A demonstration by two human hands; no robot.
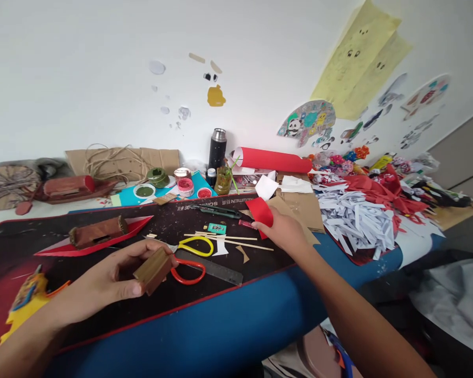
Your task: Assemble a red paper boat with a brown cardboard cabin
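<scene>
My left hand point(118, 278) grips a small folded cardboard block point(153, 270) between thumb and fingers, above the dark mat. Farther right, my right hand point(286, 231) pinches a piece of red paper point(261, 211), its fingertips partly hidden. A small red object point(245, 224) lies by my right thumb; its kind is unclear. Close to the cardboard block lie yellow-handled scissors point(199, 245), red-handled scissors point(189, 273) and a ruler point(223, 271). Thin wooden sticks point(236, 239) and a small green box point(216, 228) rest between my hands.
A red paper boat point(136, 229) and a yellow glue gun point(29, 299) are at left. Paint jars point(157, 177), a black thermos point(217, 149) and a red paper roll point(274, 159) line the back. White paper strips point(352, 218) pile up at right beside cardboard sheets point(307, 210).
</scene>
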